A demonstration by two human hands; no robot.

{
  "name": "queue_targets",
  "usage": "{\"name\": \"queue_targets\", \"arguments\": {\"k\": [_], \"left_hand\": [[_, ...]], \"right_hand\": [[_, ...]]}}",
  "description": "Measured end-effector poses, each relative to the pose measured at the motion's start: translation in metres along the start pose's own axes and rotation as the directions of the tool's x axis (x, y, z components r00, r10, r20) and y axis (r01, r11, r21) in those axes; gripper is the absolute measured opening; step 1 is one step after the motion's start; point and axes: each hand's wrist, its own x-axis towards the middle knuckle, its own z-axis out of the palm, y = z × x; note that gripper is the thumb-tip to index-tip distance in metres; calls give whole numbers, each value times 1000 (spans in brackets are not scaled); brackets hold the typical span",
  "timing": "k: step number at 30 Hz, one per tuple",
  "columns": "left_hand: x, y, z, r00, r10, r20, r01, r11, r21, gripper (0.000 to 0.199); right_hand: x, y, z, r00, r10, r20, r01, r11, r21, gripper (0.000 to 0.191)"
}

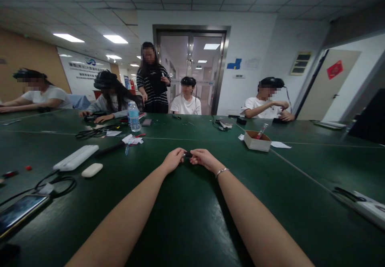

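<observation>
Small black piece (pixel 188 154) was up between the two hands, centre of view, over the near part of the green table (pixel 186 215); whether it touched the tabletop could not be told. Left hand (pixel 173 161) had its grip drawn in to a pinch at one end, where a paler tip seemed to show; right hand (pixel 205 158) had its grip closed on the other end, fingers curled under. Too small to tell what the piece was. Best handling, in my judgement: a light fingertip pinch at each end, both ends in line, any pull or twist small and even, wrists low so that a slip would land on the table. Bracelet (pixel 222 172) sat on the right wrist. To the left lay a white case (pixel 92 170), a power bank (pixel 75 158) and a phone (pixel 23 211); farther out, a water bottle (pixel 134 117) stood upright; to the right, an open box (pixel 257 143).
</observation>
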Motion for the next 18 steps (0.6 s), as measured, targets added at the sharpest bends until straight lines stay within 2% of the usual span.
{"name": "queue_targets", "arguments": {"k": [6,12,15,18], "left_hand": [[-1,0,0,1000,1,10,-1,1000,-11,39],[-4,7,-1,998,20,-61,-19,1000,15,29],[-6,11,-1,999,2,-35,-2,1000,-1,31],[-7,13,-1,999,31,-35,-30,999,31,30]], "right_hand": [[2,2,-2,1000,-12,7,12,1000,4,12],[2,1,-2,1000,-5,5,5,1000,5,11],[3,2,-2,1000,-8,8,8,1000,12,11],[4,3,-3,1000,-9,14,9,1000,15,10]]}}
